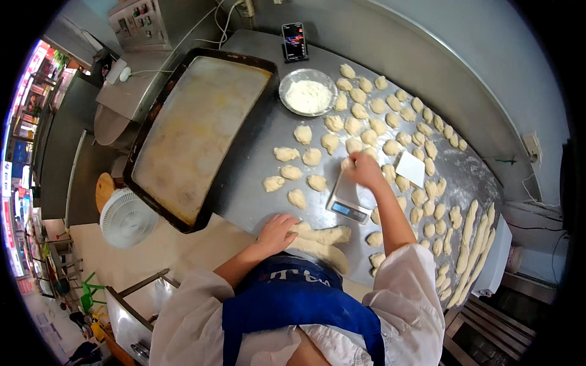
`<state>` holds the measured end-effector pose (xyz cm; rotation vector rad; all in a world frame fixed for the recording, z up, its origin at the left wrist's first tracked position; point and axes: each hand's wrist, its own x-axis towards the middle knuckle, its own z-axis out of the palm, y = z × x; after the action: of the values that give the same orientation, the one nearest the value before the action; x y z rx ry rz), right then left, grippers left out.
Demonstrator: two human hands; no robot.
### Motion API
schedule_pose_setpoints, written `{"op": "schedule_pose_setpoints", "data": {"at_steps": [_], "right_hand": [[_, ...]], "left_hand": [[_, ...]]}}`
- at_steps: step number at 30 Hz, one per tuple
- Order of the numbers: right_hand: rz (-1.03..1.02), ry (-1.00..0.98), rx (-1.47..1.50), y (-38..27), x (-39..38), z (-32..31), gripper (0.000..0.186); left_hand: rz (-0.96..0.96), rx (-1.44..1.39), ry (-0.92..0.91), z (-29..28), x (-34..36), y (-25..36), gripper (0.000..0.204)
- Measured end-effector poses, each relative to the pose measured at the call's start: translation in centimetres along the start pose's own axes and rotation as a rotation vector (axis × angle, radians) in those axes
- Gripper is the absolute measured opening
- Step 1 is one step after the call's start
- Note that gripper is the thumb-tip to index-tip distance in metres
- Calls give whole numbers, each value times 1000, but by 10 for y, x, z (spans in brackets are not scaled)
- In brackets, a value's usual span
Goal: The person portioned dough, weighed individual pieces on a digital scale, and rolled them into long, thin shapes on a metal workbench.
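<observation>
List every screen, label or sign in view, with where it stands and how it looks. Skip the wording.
Phone: propped at the table's far edge, dark rectangle, lit screen in red and blue.
Scale display: front of the small silver scale near the right hand, narrow blue strip.
Control panel: grey box beyond the tray, with small red and dark buttons.
Shop signs: far left, bright and colourful, blurred.

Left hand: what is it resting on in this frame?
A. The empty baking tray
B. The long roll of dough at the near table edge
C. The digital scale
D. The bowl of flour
B. The left hand lies flat on the end of the long roll of dough at the near edge of the table, while the right hand holds a dough piece above the digital scale.
</observation>
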<state>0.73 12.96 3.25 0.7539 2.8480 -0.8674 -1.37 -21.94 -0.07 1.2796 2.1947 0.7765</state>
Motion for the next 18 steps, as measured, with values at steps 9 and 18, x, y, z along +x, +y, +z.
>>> {"op": "schedule_pose_setpoints", "data": {"at_steps": [9, 18], "right_hand": [[71, 522, 128, -60, 186, 55, 34], [-109, 380, -277, -67, 216, 46, 24]], "left_hand": [[-136, 8, 71, -26, -35, -46, 33], [-193, 102, 165, -23, -18, -66, 38]]}}
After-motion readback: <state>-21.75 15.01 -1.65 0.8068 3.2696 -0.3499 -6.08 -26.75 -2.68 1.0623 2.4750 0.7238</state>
